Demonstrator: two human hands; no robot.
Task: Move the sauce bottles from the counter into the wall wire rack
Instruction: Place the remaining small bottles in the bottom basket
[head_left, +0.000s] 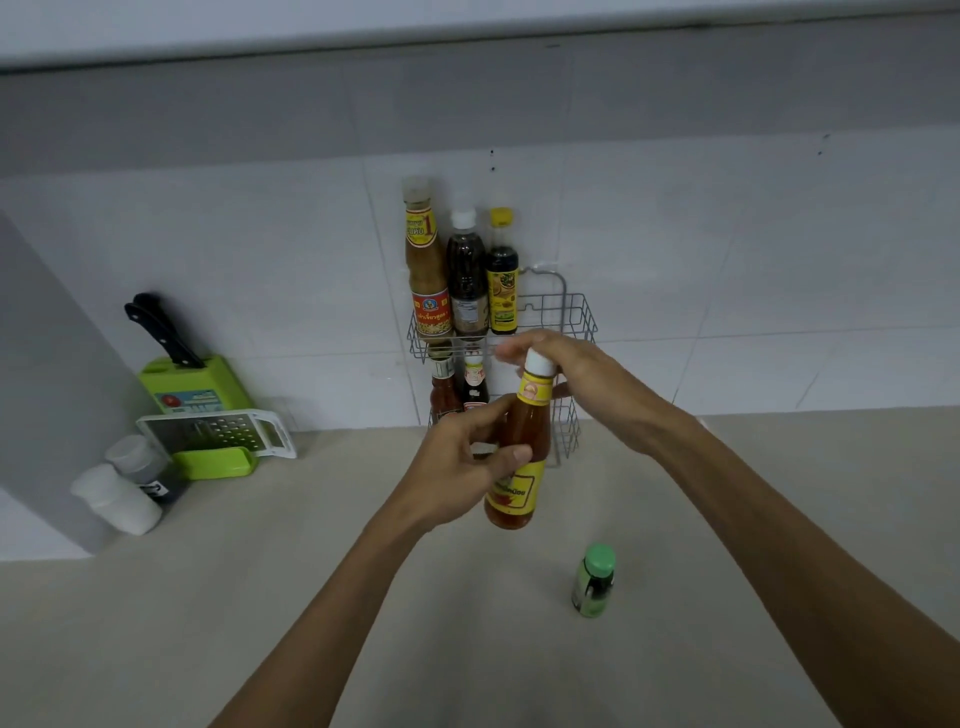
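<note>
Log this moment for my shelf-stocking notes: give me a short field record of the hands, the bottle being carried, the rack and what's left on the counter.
left hand: grips the body of the red chilli sauce bottle with yellow label
right hand: fingers at its white cap
bottle position: lifted off the beige counter, in front of the rack
grey wall wire rack: upper tier holds three bottles, lower tier two
left on counter: small green-capped bottle

The right side of the wire rack's (582, 332) upper tier is left free; its left side is filled by three tall bottles (467, 275). The lower tier's left is blocked by two small bottles (460, 392). Open counter (779, 493) is found toward the right edge, interrupted only by a green-capped bottle (594, 582)
</note>
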